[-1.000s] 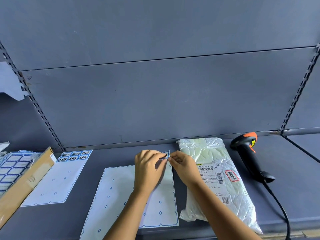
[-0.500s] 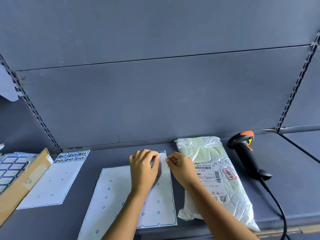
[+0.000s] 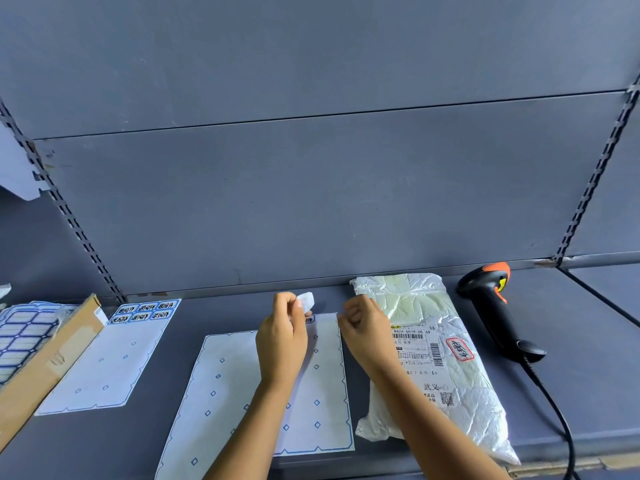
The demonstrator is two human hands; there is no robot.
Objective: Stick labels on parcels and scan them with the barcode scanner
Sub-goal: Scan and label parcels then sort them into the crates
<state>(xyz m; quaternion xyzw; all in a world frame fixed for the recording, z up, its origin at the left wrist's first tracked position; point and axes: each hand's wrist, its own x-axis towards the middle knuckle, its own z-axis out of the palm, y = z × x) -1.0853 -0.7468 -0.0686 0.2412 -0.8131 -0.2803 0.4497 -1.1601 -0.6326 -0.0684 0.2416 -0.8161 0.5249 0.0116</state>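
- The grey shelf (image 3: 588,358) carries a white parcel (image 3: 412,299), and the barcode scanner (image 3: 491,317) lies to its right.
- The left hand (image 3: 282,341) pinches a small label (image 3: 306,300) above the backing sheet (image 3: 320,386).
- The right hand (image 3: 367,330) is curled beside the parcel; one cannot tell whether it holds anything.

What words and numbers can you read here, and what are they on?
"862A 0079-00 69": top of the shipping label on the white parcel.
"武义": lower on that label.
Red-edged sticker on the parcel: handwriting, too blurred.
Six blue stickers on the left sheet: handwriting, too blurred.
Shipping label's other print: too small.
Small label pinched by the left hand: nothing readable.
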